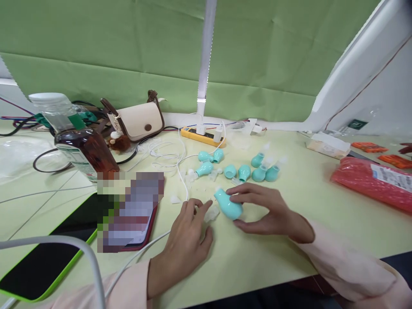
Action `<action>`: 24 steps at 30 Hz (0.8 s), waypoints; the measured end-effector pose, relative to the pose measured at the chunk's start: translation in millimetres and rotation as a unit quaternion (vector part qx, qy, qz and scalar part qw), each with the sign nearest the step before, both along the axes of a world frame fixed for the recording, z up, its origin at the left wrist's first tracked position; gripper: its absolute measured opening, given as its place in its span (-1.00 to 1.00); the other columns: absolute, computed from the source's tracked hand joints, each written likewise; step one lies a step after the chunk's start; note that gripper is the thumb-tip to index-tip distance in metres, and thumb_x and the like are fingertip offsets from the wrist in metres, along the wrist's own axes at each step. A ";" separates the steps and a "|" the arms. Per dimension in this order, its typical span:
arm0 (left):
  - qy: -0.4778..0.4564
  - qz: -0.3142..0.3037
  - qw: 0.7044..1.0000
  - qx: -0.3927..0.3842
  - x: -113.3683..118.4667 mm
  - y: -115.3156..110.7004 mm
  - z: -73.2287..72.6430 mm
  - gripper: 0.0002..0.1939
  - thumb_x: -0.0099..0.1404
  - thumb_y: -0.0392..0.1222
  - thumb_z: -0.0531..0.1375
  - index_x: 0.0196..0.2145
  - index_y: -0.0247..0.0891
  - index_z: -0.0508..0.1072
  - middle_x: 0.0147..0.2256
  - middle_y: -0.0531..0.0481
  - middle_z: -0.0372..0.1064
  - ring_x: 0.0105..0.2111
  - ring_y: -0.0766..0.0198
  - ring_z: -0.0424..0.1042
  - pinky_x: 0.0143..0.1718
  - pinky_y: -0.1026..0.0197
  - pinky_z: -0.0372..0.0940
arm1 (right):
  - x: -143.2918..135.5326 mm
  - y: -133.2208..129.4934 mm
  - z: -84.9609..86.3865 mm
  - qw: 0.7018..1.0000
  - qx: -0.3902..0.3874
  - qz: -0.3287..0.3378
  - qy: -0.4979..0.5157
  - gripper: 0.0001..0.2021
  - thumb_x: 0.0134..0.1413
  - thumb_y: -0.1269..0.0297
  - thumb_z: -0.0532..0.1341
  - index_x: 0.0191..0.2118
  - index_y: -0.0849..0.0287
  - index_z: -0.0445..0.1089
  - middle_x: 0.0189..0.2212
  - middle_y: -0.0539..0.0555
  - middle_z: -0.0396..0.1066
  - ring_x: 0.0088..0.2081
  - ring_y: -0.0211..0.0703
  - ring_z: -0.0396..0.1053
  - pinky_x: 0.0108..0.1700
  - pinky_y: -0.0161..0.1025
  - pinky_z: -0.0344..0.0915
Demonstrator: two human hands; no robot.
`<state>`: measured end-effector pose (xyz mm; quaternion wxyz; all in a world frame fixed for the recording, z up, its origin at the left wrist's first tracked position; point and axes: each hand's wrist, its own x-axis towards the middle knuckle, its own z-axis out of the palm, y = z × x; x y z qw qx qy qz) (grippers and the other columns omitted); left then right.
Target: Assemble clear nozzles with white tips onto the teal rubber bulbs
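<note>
My right hand [262, 208] is closed round a teal rubber bulb [229, 205], thumb below and fingers above. The bulb is tilted, its narrow neck pointing up and left, its round end toward the thumb. Just left of it, my left hand [188, 236] rests low over the table with thumb and index finger apart and the other fingers curled. A clear plastic piece [211, 213] lies by its index fingertip. Behind my hands stand and lie several more teal bulbs [244, 172], some with clear tips. A small white cone-like piece [175, 199] lies left of them.
On the left are a brown bottle [85, 150], a green-edged phone [51, 253] and a red-cased phone [135, 214]. White cables cross the table [257, 266]. A cream handbag [140, 122] and yellow power strip [199, 136] stand behind; a red wrapped package [373, 182] lies right.
</note>
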<state>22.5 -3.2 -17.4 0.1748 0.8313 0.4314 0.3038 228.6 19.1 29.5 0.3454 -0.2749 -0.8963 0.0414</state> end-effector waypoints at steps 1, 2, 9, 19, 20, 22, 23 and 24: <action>-0.033 0.002 0.999 -0.008 -0.4 -1.5 1.7 -0.50 0.14 -0.34 0.04 0.05 -0.20 0.07 -0.17 -0.14 0.11 -0.15 0.10 0.17 -0.20 0.02 0.22 | -6.8 -2.2 -9.1 0.999 0.031 -0.001 0.023 -0.58 -0.16 0.36 0.22 -0.09 0.08 0.19 -0.19 0.12 0.33 -0.17 -0.15 0.34 -0.22 -0.24 0.35; -0.064 0.003 0.998 -0.018 -0.9 -3.0 3.6 -0.47 0.15 -0.30 0.05 0.08 -0.18 0.01 -0.14 -0.14 0.10 -0.12 0.10 0.15 -0.16 0.02 0.20 | -12.4 -4.0 -18.1 0.998 0.056 0.000 0.028 -0.56 -0.16 0.38 0.21 -0.06 0.09 0.16 -0.17 0.13 0.31 -0.15 -0.15 0.33 -0.21 -0.24 0.36; -0.182 -0.016 0.980 -0.083 -3.0 -5.5 9.0 -0.77 0.23 -0.19 0.05 -0.13 -0.14 0.26 -0.22 -0.03 0.26 -0.17 0.16 0.17 -0.12 0.07 0.13 | -23.8 -1.6 -46.4 0.990 0.124 0.062 0.034 -0.55 -0.15 0.48 0.19 -0.09 0.07 0.10 -0.12 0.17 0.21 -0.12 -0.12 0.27 -0.19 -0.17 0.34; -0.344 0.064 0.924 -0.151 -2.5 -8.5 4.1 -0.81 0.29 -0.14 -0.09 -0.14 -0.15 0.15 -0.16 -0.02 0.17 -0.14 0.25 0.18 -0.15 0.25 0.15 | -18.3 7.8 -35.3 0.985 -0.071 0.058 -0.146 -0.71 -0.05 0.23 0.11 -0.16 0.21 0.21 -0.25 0.17 0.26 -0.26 -0.14 0.25 -0.31 -0.20 0.26; -0.341 0.057 0.926 -0.153 -3.1 -8.3 3.8 -0.81 0.28 -0.13 -0.09 -0.15 -0.16 0.15 -0.17 -0.02 0.17 -0.16 0.24 0.19 -0.17 0.25 0.16 | -18.8 9.3 -37.0 0.985 -0.060 0.047 -0.155 -0.75 -0.02 0.24 0.09 -0.19 0.21 0.23 -0.27 0.16 0.28 -0.28 -0.15 0.25 -0.32 -0.21 0.25; -0.328 0.051 0.930 -0.156 -4.2 -7.9 3.0 -0.79 0.26 -0.11 -0.06 -0.16 -0.17 0.15 -0.23 -0.03 0.20 -0.24 0.24 0.22 -0.27 0.26 0.19 | -18.5 12.0 -39.4 0.990 -0.040 0.020 -0.131 -0.80 0.00 0.26 0.08 -0.23 0.21 0.24 -0.32 0.14 0.31 -0.31 -0.16 0.26 -0.32 -0.22 0.23; -0.318 0.050 0.931 -0.169 -4.5 -8.0 2.8 -0.78 0.24 -0.10 -0.04 -0.16 -0.17 0.14 -0.29 -0.02 0.21 -0.32 0.26 0.23 -0.35 0.27 0.19 | -17.7 13.0 -39.8 0.993 -0.040 0.004 -0.108 -0.80 -0.01 0.26 0.10 -0.24 0.21 0.24 -0.35 0.13 0.33 -0.32 -0.17 0.26 -0.33 -0.22 0.23; -0.311 0.047 0.930 -0.188 -4.4 -8.2 2.8 -0.78 0.22 -0.10 -0.02 -0.17 -0.17 0.14 -0.37 0.02 0.20 -0.41 0.29 0.22 -0.43 0.29 0.19 | -16.6 13.9 -39.7 0.995 -0.046 -0.012 -0.088 -0.80 -0.03 0.27 0.11 -0.24 0.22 0.24 -0.38 0.12 0.33 -0.35 -0.18 0.27 -0.34 -0.24 0.23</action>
